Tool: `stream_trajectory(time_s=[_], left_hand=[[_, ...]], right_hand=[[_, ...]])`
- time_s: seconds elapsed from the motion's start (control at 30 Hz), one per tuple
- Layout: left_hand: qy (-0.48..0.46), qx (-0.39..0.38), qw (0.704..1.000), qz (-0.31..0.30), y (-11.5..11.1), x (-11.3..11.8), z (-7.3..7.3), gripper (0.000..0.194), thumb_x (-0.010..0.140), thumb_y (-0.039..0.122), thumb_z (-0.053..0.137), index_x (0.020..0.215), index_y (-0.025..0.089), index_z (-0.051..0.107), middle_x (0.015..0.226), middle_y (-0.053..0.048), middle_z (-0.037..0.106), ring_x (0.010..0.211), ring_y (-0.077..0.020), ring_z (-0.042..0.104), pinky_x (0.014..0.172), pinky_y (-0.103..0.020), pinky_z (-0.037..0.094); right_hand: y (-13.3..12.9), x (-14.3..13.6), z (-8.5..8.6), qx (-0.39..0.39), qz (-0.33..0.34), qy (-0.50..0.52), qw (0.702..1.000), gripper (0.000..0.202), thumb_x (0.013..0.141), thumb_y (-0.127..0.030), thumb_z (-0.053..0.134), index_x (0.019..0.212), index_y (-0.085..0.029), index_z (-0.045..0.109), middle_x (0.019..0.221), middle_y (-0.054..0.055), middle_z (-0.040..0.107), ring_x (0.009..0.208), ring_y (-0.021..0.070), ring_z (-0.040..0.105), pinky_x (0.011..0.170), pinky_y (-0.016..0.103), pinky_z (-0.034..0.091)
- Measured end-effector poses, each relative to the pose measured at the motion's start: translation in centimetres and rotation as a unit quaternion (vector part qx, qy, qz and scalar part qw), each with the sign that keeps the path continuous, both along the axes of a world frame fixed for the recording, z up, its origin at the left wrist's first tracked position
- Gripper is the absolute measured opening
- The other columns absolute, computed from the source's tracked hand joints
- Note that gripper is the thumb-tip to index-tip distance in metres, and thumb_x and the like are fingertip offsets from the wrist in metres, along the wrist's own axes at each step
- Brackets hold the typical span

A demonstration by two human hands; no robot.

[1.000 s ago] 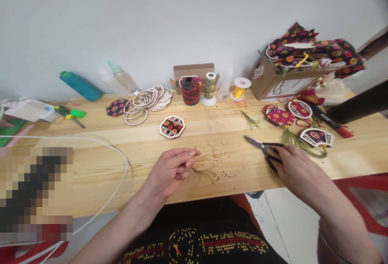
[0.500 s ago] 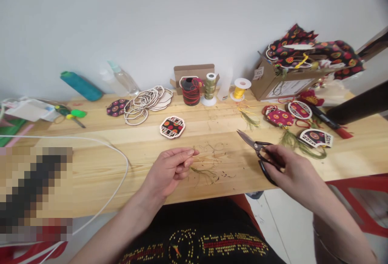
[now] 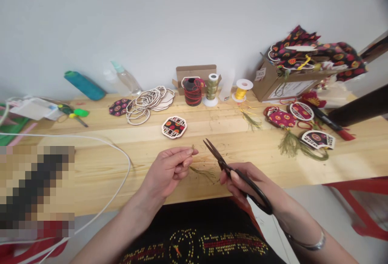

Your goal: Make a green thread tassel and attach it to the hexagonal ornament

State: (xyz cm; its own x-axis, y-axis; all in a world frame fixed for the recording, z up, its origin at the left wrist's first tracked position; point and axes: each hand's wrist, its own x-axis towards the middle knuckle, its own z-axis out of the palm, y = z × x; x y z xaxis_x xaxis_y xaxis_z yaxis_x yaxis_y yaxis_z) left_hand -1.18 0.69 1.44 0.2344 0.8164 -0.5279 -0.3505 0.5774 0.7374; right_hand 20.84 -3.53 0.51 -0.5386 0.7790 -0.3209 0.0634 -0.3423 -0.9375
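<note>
My left hand (image 3: 176,165) is closed in a pinch on a green thread tassel (image 3: 203,172), whose strands hang out to the right below the fingers. My right hand (image 3: 248,181) holds black-handled scissors (image 3: 222,161), their blades pointing up and left, just right of my left fingertips. The blades are slightly apart and touch nothing that I can make out. Beyond my left hand a patterned fabric piece with a pale cut-out frame (image 3: 174,127) lies flat on the wooden table (image 3: 145,138).
Pale cut-out frames (image 3: 148,104) lie at the back left. Red (image 3: 193,94), green (image 3: 211,88) and yellow (image 3: 241,91) thread spools stand near the wall. Finished ornaments (image 3: 318,139) and a cardboard box (image 3: 273,82) are on the right. A white cable (image 3: 125,175) curves at left.
My right hand has moved left and turned, bringing the scissors close to my left hand. My left hand keeps its pinch on the tassel. The view has shifted slightly.
</note>
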Motion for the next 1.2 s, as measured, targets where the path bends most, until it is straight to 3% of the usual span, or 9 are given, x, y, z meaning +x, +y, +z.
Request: stream_trajectory(time_s=[0.17, 0.27, 0.47, 0.57, 0.73, 1.0, 1.2], left_hand=[[-0.005, 0.012, 1.0, -0.005, -0.1, 0.0, 0.0, 0.016, 0.065, 0.021, 0.075, 0.074, 0.008, 0.072, 0.048, 0.005, 0.044, 0.039, 0.0012, 0.02, 0.037, -0.013, 0.012], [0.001, 0.017, 1.0, -0.004, -0.1, 0.0, 0.0, 0.016, 0.067, 0.023, 0.074, 0.075, 0.008, 0.072, 0.048, 0.005, 0.043, 0.04, 0.0007, 0.02, 0.037, -0.013, 0.013], [0.006, 0.016, 1.0, 0.006, -0.1, -0.1, 0.1, 0.017, 0.065, 0.023, 0.075, 0.073, 0.009, 0.072, 0.048, 0.005, 0.042, 0.04, 0.0005, 0.021, 0.037, -0.013, 0.013], [0.005, 0.017, 1.0, 0.005, -0.1, -0.1, 0.1, 0.017, 0.065, 0.023, 0.075, 0.073, 0.009, 0.072, 0.049, 0.005, 0.042, 0.04, 0.0006, 0.02, 0.037, -0.013, 0.013], [0.004, 0.026, 1.0, -0.001, -0.1, 0.0, 0.1, 0.018, 0.067, 0.024, 0.075, 0.075, 0.008, 0.072, 0.049, 0.005, 0.043, 0.04, 0.0009, 0.02, 0.037, -0.013, 0.013], [0.017, 0.03, 0.999, -0.02, -0.3, 0.3, 0.4, 0.017, 0.065, 0.024, 0.075, 0.073, 0.009, 0.073, 0.047, 0.005, 0.043, 0.039, 0.0003, 0.02, 0.038, -0.015, 0.011], [0.036, 0.039, 0.997, -0.059, -0.6, 0.6, 0.3, 0.017, 0.067, 0.028, 0.073, 0.072, 0.012, 0.073, 0.047, 0.005, 0.043, 0.039, -0.0009, 0.02, 0.039, -0.017, 0.01]], right_hand=[[0.0, 0.1, 0.9, 0.054, 0.034, -0.07, 0.996, 0.056, 0.086, -0.063, 0.039, 0.073, -0.014, 0.062, 0.053, -0.001, 0.051, 0.047, 0.0091, 0.048, 0.046, 0.023, 0.034], [0.0, -0.1, 1.4, 0.067, 0.03, -0.132, 0.989, 0.051, 0.086, -0.059, 0.045, 0.064, -0.015, 0.06, 0.05, -0.001, 0.049, 0.046, 0.009, 0.046, 0.045, 0.023, 0.033], [0.0, -0.4, 1.4, 0.041, 0.071, -0.089, 0.993, 0.041, 0.084, -0.054, 0.052, 0.076, -0.014, 0.06, 0.065, 0.004, 0.061, 0.057, 0.0122, 0.054, 0.052, 0.025, 0.039], [-0.2, -0.5, 1.7, 0.051, 0.05, -0.1, 0.992, 0.043, 0.082, -0.058, 0.052, 0.082, -0.015, 0.058, 0.063, 0.001, 0.057, 0.056, 0.0115, 0.05, 0.051, 0.025, 0.037], [-0.1, -0.5, 2.3, 0.169, 0.037, -0.145, 0.974, 0.058, 0.087, -0.068, 0.03, 0.068, -0.017, 0.05, 0.059, 0.0, 0.047, 0.054, 0.0105, 0.041, 0.051, 0.027, 0.03], [0.7, -0.5, -0.1, 0.138, 0.107, -0.118, 0.978, 0.056, 0.09, -0.065, 0.026, 0.067, -0.018, 0.047, 0.055, -0.002, 0.045, 0.049, 0.0091, 0.04, 0.047, 0.025, 0.031], [1.1, -0.8, 0.3, 0.139, 0.104, -0.084, 0.981, 0.057, 0.09, -0.065, 0.024, 0.066, -0.018, 0.045, 0.054, -0.003, 0.043, 0.047, 0.0079, 0.039, 0.046, 0.024, 0.031]])
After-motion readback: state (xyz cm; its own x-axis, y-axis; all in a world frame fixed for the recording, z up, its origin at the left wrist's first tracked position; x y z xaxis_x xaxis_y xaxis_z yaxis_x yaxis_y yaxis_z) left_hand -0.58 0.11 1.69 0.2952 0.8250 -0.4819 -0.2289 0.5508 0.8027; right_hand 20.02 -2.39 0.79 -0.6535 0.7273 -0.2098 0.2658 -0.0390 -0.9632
